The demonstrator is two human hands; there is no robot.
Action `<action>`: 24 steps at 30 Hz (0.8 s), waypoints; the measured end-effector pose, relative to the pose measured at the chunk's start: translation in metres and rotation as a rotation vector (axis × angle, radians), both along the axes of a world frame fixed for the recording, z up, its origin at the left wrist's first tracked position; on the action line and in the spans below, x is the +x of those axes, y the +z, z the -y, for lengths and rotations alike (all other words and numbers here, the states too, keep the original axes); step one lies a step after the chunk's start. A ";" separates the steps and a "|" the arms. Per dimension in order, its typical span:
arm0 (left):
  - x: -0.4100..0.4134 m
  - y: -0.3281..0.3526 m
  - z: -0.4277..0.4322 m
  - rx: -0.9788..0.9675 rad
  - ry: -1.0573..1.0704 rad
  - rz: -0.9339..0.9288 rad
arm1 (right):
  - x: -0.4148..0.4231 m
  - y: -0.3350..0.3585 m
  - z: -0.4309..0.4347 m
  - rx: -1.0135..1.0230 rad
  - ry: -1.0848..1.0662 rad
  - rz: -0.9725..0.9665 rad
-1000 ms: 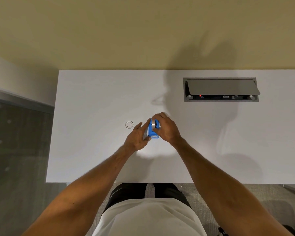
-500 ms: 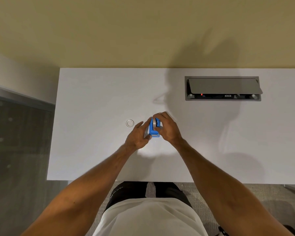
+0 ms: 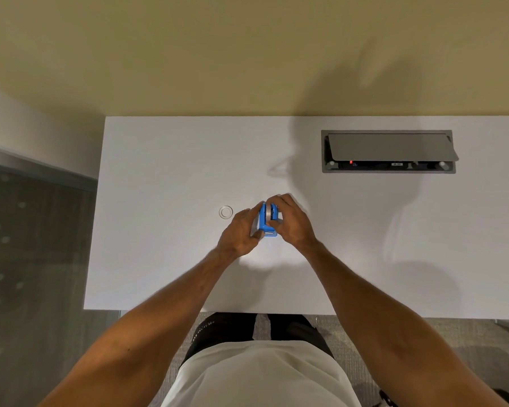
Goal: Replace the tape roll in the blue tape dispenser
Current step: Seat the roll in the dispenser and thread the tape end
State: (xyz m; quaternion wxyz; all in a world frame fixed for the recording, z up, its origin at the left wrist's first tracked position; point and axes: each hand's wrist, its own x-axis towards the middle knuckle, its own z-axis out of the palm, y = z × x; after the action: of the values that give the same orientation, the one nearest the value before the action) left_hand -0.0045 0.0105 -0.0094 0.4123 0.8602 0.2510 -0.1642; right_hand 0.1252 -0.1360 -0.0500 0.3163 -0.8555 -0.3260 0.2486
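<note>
A small blue tape dispenser (image 3: 264, 226) stands on the white table (image 3: 165, 259), a little left of the table's middle. My left hand (image 3: 239, 233) grips its left side. My right hand (image 3: 290, 223) closes over its top and right side, fingers on a grey tape roll (image 3: 268, 213) that sits in the dispenser. A small clear ring, which looks like a tape roll or bare core (image 3: 226, 212), lies flat on the table just left of my left hand.
A grey cable box with its lid raised (image 3: 390, 151) is set into the table at the back right. The table's left edge and front edge are near; carpet lies below. A yellowish wall runs behind the table.
Both hands stay on the dispenser. My left hand's fingers have closed in tighter against its left side; the clear ring has not moved.
</note>
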 end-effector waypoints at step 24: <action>0.019 -0.003 0.004 -0.061 0.077 0.105 | 0.017 0.035 -0.005 -0.005 0.130 0.294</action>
State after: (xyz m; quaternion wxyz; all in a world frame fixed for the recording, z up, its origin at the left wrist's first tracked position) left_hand 0.0141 0.0061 -0.0125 0.4569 0.8444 0.2568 -0.1103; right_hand 0.1418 -0.1309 -0.0149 0.2460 -0.8606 -0.4229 0.1414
